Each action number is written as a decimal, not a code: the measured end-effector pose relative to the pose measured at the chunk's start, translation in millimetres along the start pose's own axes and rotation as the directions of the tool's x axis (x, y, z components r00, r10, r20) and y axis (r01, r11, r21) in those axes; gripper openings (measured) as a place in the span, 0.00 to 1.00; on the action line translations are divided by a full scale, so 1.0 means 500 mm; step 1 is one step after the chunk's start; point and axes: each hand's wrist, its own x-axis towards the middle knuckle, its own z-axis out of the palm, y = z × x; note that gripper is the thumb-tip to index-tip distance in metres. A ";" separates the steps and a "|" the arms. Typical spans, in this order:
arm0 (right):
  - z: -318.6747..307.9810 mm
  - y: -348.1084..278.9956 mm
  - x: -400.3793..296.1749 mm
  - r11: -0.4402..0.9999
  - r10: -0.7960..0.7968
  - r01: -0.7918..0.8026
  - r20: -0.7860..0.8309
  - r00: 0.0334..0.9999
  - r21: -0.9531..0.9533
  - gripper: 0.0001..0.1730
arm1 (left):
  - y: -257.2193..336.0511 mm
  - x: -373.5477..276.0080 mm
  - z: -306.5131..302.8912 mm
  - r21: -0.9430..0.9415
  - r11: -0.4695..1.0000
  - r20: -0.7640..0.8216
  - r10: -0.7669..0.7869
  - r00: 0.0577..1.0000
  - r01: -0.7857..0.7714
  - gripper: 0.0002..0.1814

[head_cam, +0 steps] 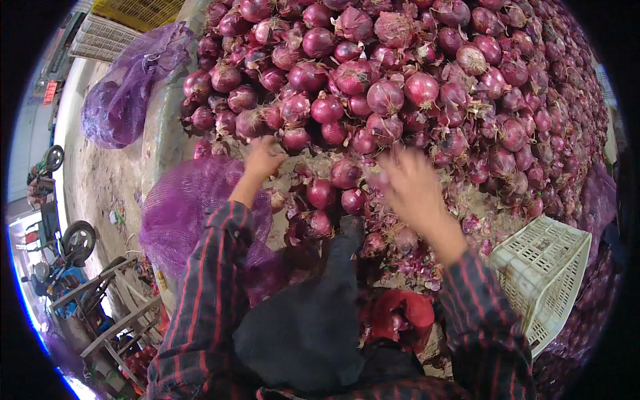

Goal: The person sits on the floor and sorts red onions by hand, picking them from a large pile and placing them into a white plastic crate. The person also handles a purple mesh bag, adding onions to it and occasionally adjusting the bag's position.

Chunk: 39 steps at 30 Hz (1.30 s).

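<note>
A large heap of red onions (385,97) spreads out in front of me. At its near edge is my left hand (264,159), its fingertips beside or against the lower onions; whether they grip one is hidden. My right hand (412,187) is motion-blurred, low over the front of the heap, with its fingers towards the onions; I cannot tell whether it holds anything. Between my hands, a few loose onions (321,194) lie on the dusty floor, close to my dark trouser leg (305,320). Under my left forearm bulges a purple mesh bag (192,215).
Another purple mesh bag (117,107) lies on a low ledge at left, near stacked plastic crates (100,37). A whitish plastic crate (542,275) lies tilted at right. Something red (407,312) is near my legs. A wooden frame (120,315) and motorcycle (65,277) stand far left.
</note>
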 end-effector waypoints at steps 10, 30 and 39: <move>0.155 0.131 0.063 0.987 0.048 -0.015 0.205 0.978 -0.157 0.31 | 0.203 0.101 -0.028 -0.239 0.936 -0.205 0.211 0.956 -0.258 0.36; 0.052 0.145 -0.147 0.797 0.603 -0.602 0.028 0.797 -0.046 0.28 | 0.248 -0.083 0.079 -0.851 0.502 0.198 0.036 0.979 0.154 0.22; 0.083 0.143 -0.063 0.883 0.469 -0.451 0.192 0.862 -0.132 0.20 | 0.255 -0.063 0.031 0.108 0.977 -0.182 0.204 0.962 -0.186 0.16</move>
